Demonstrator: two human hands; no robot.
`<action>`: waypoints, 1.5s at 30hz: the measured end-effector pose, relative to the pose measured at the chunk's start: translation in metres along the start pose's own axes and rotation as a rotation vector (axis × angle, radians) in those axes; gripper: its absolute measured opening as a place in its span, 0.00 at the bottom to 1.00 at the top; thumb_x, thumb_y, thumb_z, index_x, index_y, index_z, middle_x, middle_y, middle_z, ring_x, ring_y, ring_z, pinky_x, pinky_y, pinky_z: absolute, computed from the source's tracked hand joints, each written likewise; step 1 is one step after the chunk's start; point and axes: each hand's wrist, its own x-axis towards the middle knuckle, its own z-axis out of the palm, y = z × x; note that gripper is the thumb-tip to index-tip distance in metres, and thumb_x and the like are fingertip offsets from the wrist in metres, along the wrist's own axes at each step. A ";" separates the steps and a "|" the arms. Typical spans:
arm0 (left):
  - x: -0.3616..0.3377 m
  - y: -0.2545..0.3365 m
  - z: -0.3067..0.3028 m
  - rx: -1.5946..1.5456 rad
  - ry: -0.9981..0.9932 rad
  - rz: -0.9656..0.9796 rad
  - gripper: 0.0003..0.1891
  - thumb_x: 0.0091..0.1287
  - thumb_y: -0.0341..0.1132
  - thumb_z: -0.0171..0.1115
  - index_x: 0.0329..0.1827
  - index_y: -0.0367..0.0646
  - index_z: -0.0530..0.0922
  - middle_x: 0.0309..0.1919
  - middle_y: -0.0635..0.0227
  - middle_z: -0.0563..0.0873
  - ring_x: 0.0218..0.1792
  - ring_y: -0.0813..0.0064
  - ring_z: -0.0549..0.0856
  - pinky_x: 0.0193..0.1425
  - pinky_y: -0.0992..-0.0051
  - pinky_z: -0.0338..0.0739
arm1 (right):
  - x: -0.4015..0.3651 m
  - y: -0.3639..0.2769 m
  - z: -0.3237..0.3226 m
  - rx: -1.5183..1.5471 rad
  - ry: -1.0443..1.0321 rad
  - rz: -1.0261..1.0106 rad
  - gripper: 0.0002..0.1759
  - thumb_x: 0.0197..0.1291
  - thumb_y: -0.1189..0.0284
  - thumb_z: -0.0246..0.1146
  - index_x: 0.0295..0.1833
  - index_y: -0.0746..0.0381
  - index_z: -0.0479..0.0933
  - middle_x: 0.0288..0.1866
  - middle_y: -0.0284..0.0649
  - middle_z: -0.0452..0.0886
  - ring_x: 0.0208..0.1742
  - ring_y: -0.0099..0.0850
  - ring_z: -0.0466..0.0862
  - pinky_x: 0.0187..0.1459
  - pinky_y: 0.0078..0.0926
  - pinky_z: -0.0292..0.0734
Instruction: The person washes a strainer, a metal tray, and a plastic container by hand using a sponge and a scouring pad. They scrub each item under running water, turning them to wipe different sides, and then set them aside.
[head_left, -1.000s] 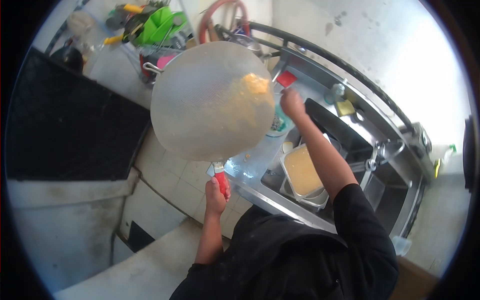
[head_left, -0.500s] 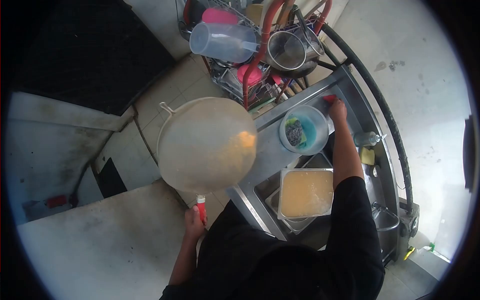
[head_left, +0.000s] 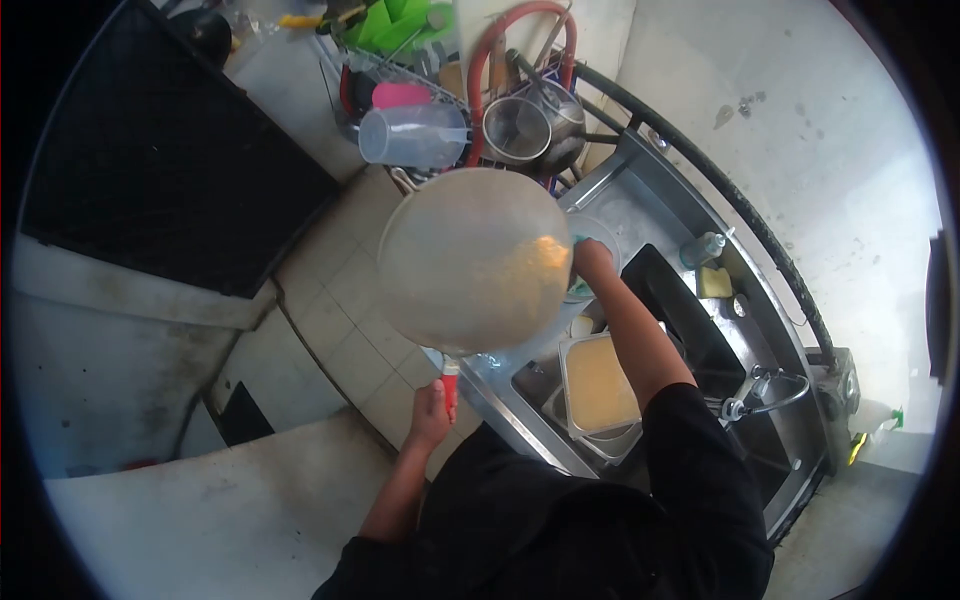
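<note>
The left hand (head_left: 432, 410) is closed firmly around the red handle (head_left: 450, 388) of a large round fine-mesh metal sieve (head_left: 465, 270). The right hand (head_left: 592, 260) reaches into a clear round plastic tub (head_left: 606, 232) with turquoise contents; its fingers are partly hidden, so I cannot tell how far open it is or whether it holds anything.

The sieve is held up beyond the left hand and left of the right hand, its broad mesh facing the camera. Its long axis runs from the handle, which points back towards the body, forward and slightly right. A metal wire loop (head_left: 403, 180) juts from the far left rim, and an orange patch (head_left: 548, 252) marks the mesh nearest the right hand. The disc stands in front of part of the tub.

Below the right forearm, a rectangular steel pan of tan liquid (head_left: 598, 385) rests on another steel pan (head_left: 612, 447). Right of the right hand, along the steel worktop (head_left: 650, 212), are a clear bottle (head_left: 702, 250) and a yellow sponge (head_left: 714, 283); a curved metal tap (head_left: 765, 395) is nearer the body. Ahead of the left hand, past the sieve, stand a translucent plastic jug (head_left: 412, 136) and a steel strainer (head_left: 517, 130).
</note>
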 end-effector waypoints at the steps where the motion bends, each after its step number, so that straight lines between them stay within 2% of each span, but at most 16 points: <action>1: -0.001 0.000 0.000 -0.006 -0.026 0.029 0.35 0.78 0.64 0.36 0.25 0.41 0.71 0.12 0.72 0.72 0.13 0.81 0.73 0.18 0.78 0.65 | -0.007 0.000 -0.015 -0.034 -0.023 -0.039 0.12 0.55 0.71 0.65 0.42 0.66 0.85 0.42 0.51 0.87 0.46 0.52 0.87 0.48 0.44 0.83; 4: -0.010 0.004 0.004 -0.046 -0.072 0.088 0.32 0.79 0.59 0.40 0.26 0.40 0.73 0.14 0.73 0.73 0.15 0.82 0.74 0.20 0.79 0.67 | -0.025 0.008 -0.056 -0.016 -0.007 -0.129 0.13 0.52 0.70 0.65 0.40 0.69 0.84 0.35 0.52 0.87 0.44 0.50 0.88 0.47 0.42 0.83; 6: -0.008 -0.001 0.007 -0.030 -0.100 0.137 0.31 0.80 0.57 0.40 0.26 0.40 0.72 0.15 0.73 0.73 0.15 0.83 0.74 0.20 0.79 0.67 | -0.084 0.005 -0.112 0.458 0.286 0.154 0.17 0.48 0.69 0.70 0.42 0.70 0.83 0.38 0.58 0.86 0.46 0.53 0.86 0.45 0.38 0.83; 9: -0.002 0.002 0.025 -0.040 -0.192 0.137 0.31 0.80 0.56 0.40 0.26 0.40 0.72 0.15 0.74 0.73 0.16 0.83 0.74 0.21 0.78 0.68 | -0.202 -0.011 -0.190 0.848 0.379 0.280 0.15 0.51 0.78 0.65 0.46 0.70 0.80 0.43 0.58 0.85 0.46 0.53 0.86 0.47 0.36 0.83; 11: 0.003 0.001 0.043 -0.023 -0.263 0.099 0.30 0.81 0.55 0.40 0.26 0.41 0.72 0.15 0.74 0.73 0.16 0.83 0.74 0.21 0.78 0.68 | -0.251 -0.007 -0.191 1.237 0.921 -0.017 0.16 0.55 0.84 0.60 0.51 0.70 0.78 0.52 0.58 0.84 0.52 0.53 0.86 0.51 0.37 0.82; 16: 0.006 0.007 0.114 0.170 -0.473 0.109 0.29 0.82 0.52 0.39 0.27 0.41 0.73 0.16 0.74 0.73 0.19 0.80 0.75 0.25 0.75 0.68 | -0.316 -0.001 -0.153 0.448 1.093 -0.150 0.28 0.57 0.89 0.53 0.66 0.68 0.74 0.71 0.54 0.73 0.74 0.50 0.71 0.74 0.47 0.65; 18: 0.001 0.006 0.138 0.149 -0.543 0.092 0.29 0.82 0.54 0.38 0.27 0.42 0.72 0.16 0.75 0.72 0.17 0.81 0.73 0.22 0.77 0.66 | -0.341 0.017 -0.129 0.362 1.078 -0.111 0.29 0.56 0.89 0.54 0.65 0.67 0.75 0.72 0.51 0.73 0.76 0.46 0.69 0.76 0.48 0.63; 20: -0.017 0.021 0.152 0.089 -0.671 -0.088 0.28 0.82 0.55 0.38 0.29 0.44 0.70 0.15 0.76 0.70 0.14 0.83 0.70 0.18 0.78 0.64 | -0.372 0.046 -0.109 0.185 0.846 -0.335 0.29 0.56 0.88 0.55 0.65 0.63 0.76 0.71 0.50 0.74 0.76 0.42 0.70 0.76 0.46 0.63; 25: -0.049 0.021 0.199 0.101 -0.819 -0.081 0.27 0.81 0.57 0.39 0.30 0.46 0.69 0.14 0.77 0.69 0.12 0.84 0.68 0.15 0.80 0.62 | -0.409 0.106 -0.136 0.544 1.089 0.032 0.29 0.56 0.84 0.60 0.66 0.60 0.77 0.69 0.44 0.77 0.75 0.40 0.71 0.76 0.42 0.64; 31: -0.066 0.018 0.228 -0.023 -0.852 -0.210 0.28 0.80 0.60 0.37 0.31 0.46 0.70 0.13 0.76 0.67 0.10 0.85 0.65 0.13 0.81 0.58 | -0.476 0.115 -0.105 0.321 0.899 -0.286 0.27 0.57 0.86 0.61 0.65 0.64 0.77 0.69 0.47 0.76 0.74 0.43 0.72 0.75 0.46 0.65; 33: -0.074 0.018 0.236 -0.056 -0.849 -0.243 0.28 0.80 0.60 0.37 0.31 0.46 0.69 0.13 0.76 0.66 0.10 0.85 0.64 0.12 0.81 0.58 | -0.492 0.140 -0.116 0.534 1.197 -0.231 0.23 0.60 0.85 0.61 0.63 0.65 0.77 0.62 0.48 0.81 0.67 0.41 0.79 0.70 0.42 0.73; 34: -0.080 0.021 0.239 -0.101 -0.869 -0.253 0.29 0.80 0.61 0.36 0.30 0.46 0.68 0.13 0.76 0.65 0.09 0.85 0.62 0.11 0.82 0.57 | -0.500 0.134 -0.131 0.809 1.388 -0.062 0.14 0.68 0.85 0.53 0.54 0.68 0.79 0.48 0.50 0.85 0.51 0.38 0.86 0.61 0.37 0.78; 37: -0.085 0.019 0.236 -0.154 -0.913 -0.294 0.30 0.79 0.63 0.35 0.29 0.46 0.66 0.12 0.76 0.64 0.08 0.84 0.60 0.10 0.82 0.56 | -0.509 0.199 -0.116 1.141 1.389 0.457 0.14 0.70 0.83 0.50 0.55 0.71 0.78 0.43 0.42 0.85 0.42 0.25 0.85 0.44 0.25 0.83; 38: -0.083 0.019 0.234 -0.173 -0.935 -0.322 0.30 0.79 0.63 0.35 0.28 0.46 0.65 0.11 0.76 0.64 0.08 0.84 0.60 0.09 0.82 0.56 | -0.505 0.217 -0.111 1.143 1.398 0.464 0.14 0.70 0.83 0.50 0.55 0.71 0.78 0.43 0.42 0.85 0.42 0.25 0.85 0.44 0.25 0.83; 42: -0.080 0.026 0.227 -0.166 -1.055 -0.374 0.30 0.79 0.62 0.34 0.28 0.46 0.66 0.10 0.75 0.64 0.08 0.83 0.60 0.09 0.81 0.55 | -0.501 0.218 -0.126 1.762 0.859 0.372 0.18 0.65 0.80 0.51 0.57 0.70 0.78 0.46 0.42 0.84 0.45 0.28 0.86 0.47 0.25 0.84; 45: -0.077 0.027 0.229 -0.143 -1.172 -0.371 0.30 0.79 0.62 0.34 0.28 0.46 0.66 0.10 0.76 0.63 0.08 0.83 0.59 0.09 0.81 0.55 | -0.487 0.208 -0.117 2.043 0.722 0.257 0.18 0.65 0.76 0.54 0.57 0.69 0.80 0.47 0.44 0.85 0.48 0.31 0.85 0.51 0.34 0.82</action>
